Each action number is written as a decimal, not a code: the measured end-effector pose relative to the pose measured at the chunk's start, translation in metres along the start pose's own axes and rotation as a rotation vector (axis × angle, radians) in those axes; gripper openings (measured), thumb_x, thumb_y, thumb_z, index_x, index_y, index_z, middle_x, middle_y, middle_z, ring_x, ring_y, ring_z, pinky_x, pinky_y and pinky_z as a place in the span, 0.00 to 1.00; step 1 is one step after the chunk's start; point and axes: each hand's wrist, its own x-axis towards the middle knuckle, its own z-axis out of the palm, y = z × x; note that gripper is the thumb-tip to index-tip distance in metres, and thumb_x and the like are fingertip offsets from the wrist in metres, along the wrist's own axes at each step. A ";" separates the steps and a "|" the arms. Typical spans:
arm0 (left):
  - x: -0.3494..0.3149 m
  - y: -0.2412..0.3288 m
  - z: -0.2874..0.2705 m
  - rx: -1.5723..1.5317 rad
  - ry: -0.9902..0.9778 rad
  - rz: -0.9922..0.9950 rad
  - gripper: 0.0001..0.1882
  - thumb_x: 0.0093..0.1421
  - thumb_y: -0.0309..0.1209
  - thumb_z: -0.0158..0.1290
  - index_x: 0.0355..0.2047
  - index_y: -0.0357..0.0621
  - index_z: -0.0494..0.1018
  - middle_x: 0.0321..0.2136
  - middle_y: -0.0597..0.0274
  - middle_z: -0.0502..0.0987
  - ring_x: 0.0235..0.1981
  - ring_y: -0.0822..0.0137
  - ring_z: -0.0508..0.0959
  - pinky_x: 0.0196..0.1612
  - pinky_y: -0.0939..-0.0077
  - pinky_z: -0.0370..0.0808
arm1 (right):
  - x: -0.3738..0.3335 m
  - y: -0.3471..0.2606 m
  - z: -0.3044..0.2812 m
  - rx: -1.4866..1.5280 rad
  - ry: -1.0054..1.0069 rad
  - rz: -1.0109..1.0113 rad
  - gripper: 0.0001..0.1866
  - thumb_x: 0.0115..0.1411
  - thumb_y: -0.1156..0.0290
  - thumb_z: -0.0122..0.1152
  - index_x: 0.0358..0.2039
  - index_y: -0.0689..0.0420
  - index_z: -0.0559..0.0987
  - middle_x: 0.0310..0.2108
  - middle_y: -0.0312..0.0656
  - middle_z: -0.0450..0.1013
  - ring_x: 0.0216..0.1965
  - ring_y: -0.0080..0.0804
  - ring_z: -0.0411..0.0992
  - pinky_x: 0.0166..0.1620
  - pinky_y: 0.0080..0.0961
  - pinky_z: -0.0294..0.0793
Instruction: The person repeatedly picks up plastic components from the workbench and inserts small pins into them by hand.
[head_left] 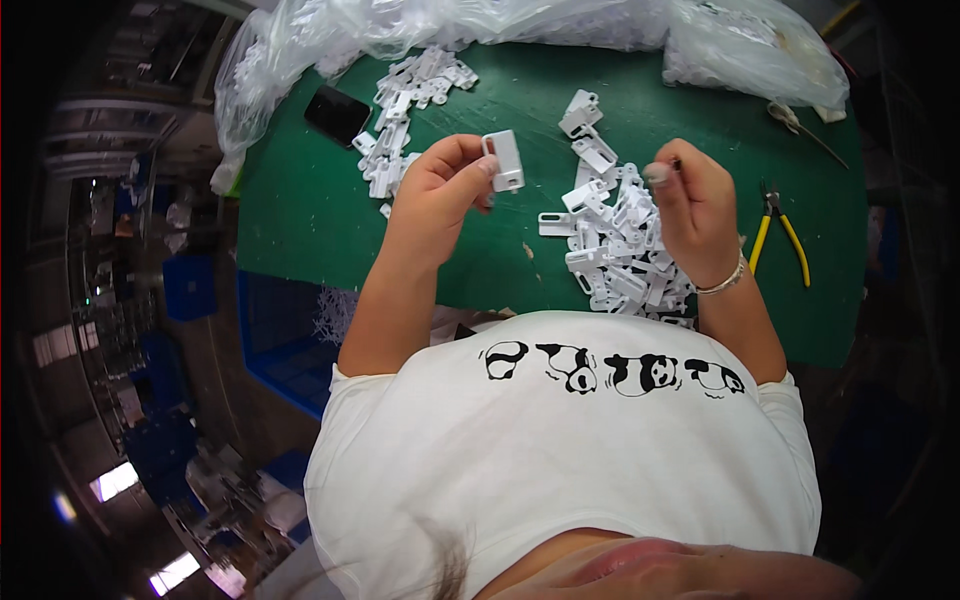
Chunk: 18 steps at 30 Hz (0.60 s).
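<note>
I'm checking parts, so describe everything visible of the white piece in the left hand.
The white piece, apparently plastic, looks smooth and roughly rectangular, with what seems a slot at its left and a small tab at its lower end. Slightly tilted, it is over the green tabletop, pinched by the left hand between thumb and fingers.

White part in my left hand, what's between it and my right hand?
In the head view, green tabletop next to the white part, then loose white plastic pieces nearer your right hand.
</note>
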 end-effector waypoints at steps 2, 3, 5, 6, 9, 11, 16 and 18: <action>0.010 0.002 0.015 -0.198 -0.154 -0.031 0.11 0.62 0.29 0.51 0.42 0.35 0.72 0.32 0.62 0.77 0.32 0.72 0.77 0.35 0.77 0.74 | 0.001 -0.002 0.000 0.003 -0.017 0.010 0.16 0.60 0.64 0.59 0.23 0.61 0.69 0.15 0.37 0.60 0.16 0.28 0.58 0.21 0.24 0.59; 0.014 0.008 0.031 -0.294 -0.219 -0.062 0.11 0.63 0.28 0.49 0.43 0.34 0.71 0.34 0.59 0.77 0.34 0.72 0.77 0.35 0.76 0.75 | 0.004 -0.004 -0.002 0.001 -0.059 0.000 0.17 0.58 0.61 0.62 0.23 0.60 0.69 0.16 0.37 0.61 0.17 0.28 0.58 0.21 0.24 0.59; 0.024 0.009 0.051 -0.452 -0.372 -0.116 0.11 0.65 0.28 0.46 0.44 0.33 0.70 0.39 0.53 0.77 0.37 0.67 0.79 0.39 0.74 0.76 | 0.005 -0.004 -0.004 -0.034 -0.098 -0.026 0.23 0.53 0.52 0.66 0.24 0.59 0.69 0.17 0.37 0.61 0.17 0.27 0.60 0.21 0.23 0.59; 0.027 0.009 0.059 -0.452 -0.390 -0.123 0.11 0.65 0.28 0.46 0.44 0.33 0.70 0.39 0.53 0.77 0.37 0.67 0.79 0.39 0.74 0.76 | 0.004 -0.003 -0.004 -0.046 -0.085 -0.018 0.23 0.53 0.52 0.66 0.24 0.59 0.69 0.17 0.37 0.61 0.17 0.27 0.60 0.21 0.23 0.59; 0.032 0.006 0.074 -0.508 -0.457 -0.175 0.11 0.66 0.28 0.45 0.44 0.33 0.70 0.37 0.53 0.77 0.37 0.67 0.79 0.41 0.74 0.75 | 0.003 -0.003 -0.003 0.033 -0.057 -0.041 0.25 0.52 0.49 0.66 0.27 0.59 0.69 0.18 0.37 0.62 0.18 0.28 0.60 0.22 0.24 0.61; 0.035 0.001 0.074 -0.502 -0.468 -0.188 0.11 0.66 0.28 0.45 0.43 0.33 0.70 0.37 0.53 0.77 0.37 0.68 0.79 0.41 0.74 0.75 | 0.004 -0.003 -0.004 0.002 -0.057 -0.047 0.25 0.52 0.49 0.66 0.27 0.59 0.69 0.19 0.37 0.63 0.18 0.28 0.61 0.22 0.24 0.62; 0.037 -0.011 0.069 -0.530 -0.486 -0.210 0.11 0.65 0.29 0.45 0.42 0.33 0.70 0.35 0.54 0.77 0.36 0.69 0.78 0.39 0.76 0.75 | 0.005 -0.002 -0.001 -0.034 -0.097 -0.048 0.25 0.53 0.49 0.65 0.28 0.59 0.71 0.19 0.39 0.66 0.20 0.31 0.65 0.24 0.25 0.65; 0.036 -0.014 0.067 -0.565 -0.498 -0.205 0.11 0.65 0.29 0.46 0.42 0.33 0.70 0.35 0.55 0.77 0.35 0.69 0.78 0.39 0.76 0.74 | 0.005 -0.001 0.000 -0.030 -0.137 -0.036 0.23 0.53 0.49 0.64 0.29 0.59 0.71 0.21 0.40 0.68 0.21 0.34 0.67 0.25 0.27 0.67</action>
